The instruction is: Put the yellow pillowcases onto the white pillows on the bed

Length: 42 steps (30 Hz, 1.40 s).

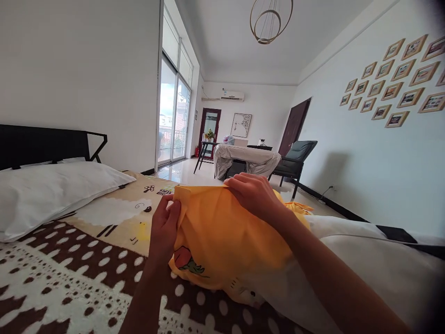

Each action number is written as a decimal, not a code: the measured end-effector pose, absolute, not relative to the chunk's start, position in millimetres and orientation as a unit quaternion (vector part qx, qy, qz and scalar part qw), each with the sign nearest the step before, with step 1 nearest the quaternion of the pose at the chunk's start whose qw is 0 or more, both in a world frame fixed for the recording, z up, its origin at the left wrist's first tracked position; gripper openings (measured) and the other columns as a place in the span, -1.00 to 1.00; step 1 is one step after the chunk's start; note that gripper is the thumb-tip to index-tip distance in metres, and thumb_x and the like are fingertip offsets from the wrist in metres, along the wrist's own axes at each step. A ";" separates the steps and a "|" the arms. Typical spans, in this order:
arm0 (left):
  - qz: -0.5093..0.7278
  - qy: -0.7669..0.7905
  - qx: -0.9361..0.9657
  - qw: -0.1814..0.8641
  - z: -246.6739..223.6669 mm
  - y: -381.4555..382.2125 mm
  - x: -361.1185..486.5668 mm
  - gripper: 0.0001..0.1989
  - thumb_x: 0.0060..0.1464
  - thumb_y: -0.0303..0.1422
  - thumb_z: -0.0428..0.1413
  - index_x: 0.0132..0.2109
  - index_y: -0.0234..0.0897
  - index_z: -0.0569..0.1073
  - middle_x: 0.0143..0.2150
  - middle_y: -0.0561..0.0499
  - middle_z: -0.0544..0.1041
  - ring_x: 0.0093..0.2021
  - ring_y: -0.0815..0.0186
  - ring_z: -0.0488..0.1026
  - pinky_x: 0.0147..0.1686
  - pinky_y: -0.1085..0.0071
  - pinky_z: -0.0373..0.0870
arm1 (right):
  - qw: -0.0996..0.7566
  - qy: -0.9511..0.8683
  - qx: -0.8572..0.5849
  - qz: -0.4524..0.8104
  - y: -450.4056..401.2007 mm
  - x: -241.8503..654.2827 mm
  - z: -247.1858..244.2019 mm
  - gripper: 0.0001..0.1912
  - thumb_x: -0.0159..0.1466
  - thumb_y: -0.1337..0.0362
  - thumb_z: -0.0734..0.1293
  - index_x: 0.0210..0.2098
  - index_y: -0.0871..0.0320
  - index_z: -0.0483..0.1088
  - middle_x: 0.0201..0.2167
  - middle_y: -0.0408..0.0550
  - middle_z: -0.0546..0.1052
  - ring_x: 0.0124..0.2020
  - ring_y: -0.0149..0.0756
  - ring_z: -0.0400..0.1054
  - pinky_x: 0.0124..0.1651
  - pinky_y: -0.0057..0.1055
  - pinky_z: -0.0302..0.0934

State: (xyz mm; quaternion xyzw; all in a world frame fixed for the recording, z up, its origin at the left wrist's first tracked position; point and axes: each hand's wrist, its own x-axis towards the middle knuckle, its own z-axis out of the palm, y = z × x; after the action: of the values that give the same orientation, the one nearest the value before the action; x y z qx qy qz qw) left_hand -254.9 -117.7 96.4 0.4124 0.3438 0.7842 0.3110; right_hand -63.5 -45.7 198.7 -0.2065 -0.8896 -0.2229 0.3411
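Note:
A yellow cloth (222,227) with a printed carrot near its lower left is stretched between my two hands above the bed. My left hand (165,222) pinches its upper left corner between thumb and fingers. Along the top edge, my right hand (252,192) grips the fabric, with the fingers folded over it. The cloth's right part bulges beneath my right forearm, and yellow ties lie beyond it. White bedding (375,273) lies against the cloth on the right. Below is a brown and white patterned blanket (114,264).
A white pillow (59,190) lies at the left by the black headboard (41,146). Beyond the bed are a covered table (246,153), a dark chair (295,157) and a small stand with a plant (209,134).

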 end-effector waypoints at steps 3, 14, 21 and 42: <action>0.782 0.354 0.420 0.294 96.8 -121.3 -253.1 -0.71 0.08 -0.07 0.11 -0.23 -0.19 0.34 -0.52 0.18 0.38 -0.57 0.48 0.26 -0.63 0.63 0.14 | 0.378 -0.892 -0.191 -0.156 -55.1 -64.7 203.0 -0.73 0.33 0.24 0.15 -0.46 0.15 0.33 -0.44 -0.04 0.41 -0.36 -0.31 0.23 -0.26 -0.40 0.04; 0.824 0.313 0.329 0.339 112.8 -150.2 -246.9 -0.71 -0.04 -0.13 0.21 -0.26 -0.19 0.37 -0.52 0.17 0.33 -0.58 0.48 0.21 -0.61 0.60 0.12 | 0.356 -0.907 -0.223 -0.023 -69.6 -83.0 181.4 -0.74 0.35 0.13 0.10 -0.35 0.12 0.27 -0.58 -0.20 0.31 -0.55 -0.41 0.12 -0.43 -0.49 -0.04; 0.807 0.281 0.429 0.293 109.0 -147.3 -244.1 -0.44 -0.16 0.16 0.15 -0.22 -0.22 0.36 -0.47 0.11 0.36 -0.53 0.41 0.27 -0.58 0.52 0.19 | 0.272 -0.927 -0.220 -0.134 -58.8 -63.0 193.1 -0.55 0.26 -0.13 0.20 -0.40 0.14 0.39 -0.59 -0.12 0.41 -0.58 -0.41 0.19 -0.46 -0.48 -0.05; 0.815 0.493 0.304 0.025 99.9 -137.0 -255.5 -0.69 0.02 -0.12 0.13 -0.29 -0.31 0.46 -0.44 0.05 0.46 -0.42 0.34 0.36 -0.49 0.49 0.26 | 0.257 -0.921 -0.165 -0.243 -45.4 -56.6 188.1 -0.59 0.32 -0.03 0.17 -0.34 0.18 0.41 -0.48 -0.06 0.46 -0.53 -0.41 0.23 -0.46 -0.46 -0.08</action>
State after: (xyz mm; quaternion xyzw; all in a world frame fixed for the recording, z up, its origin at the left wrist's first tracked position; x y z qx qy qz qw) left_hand -255.5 -137.0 99.9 0.3040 0.4935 0.8145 0.0249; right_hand -56.6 -45.4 188.1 -0.1653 -0.9206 -0.2427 0.2574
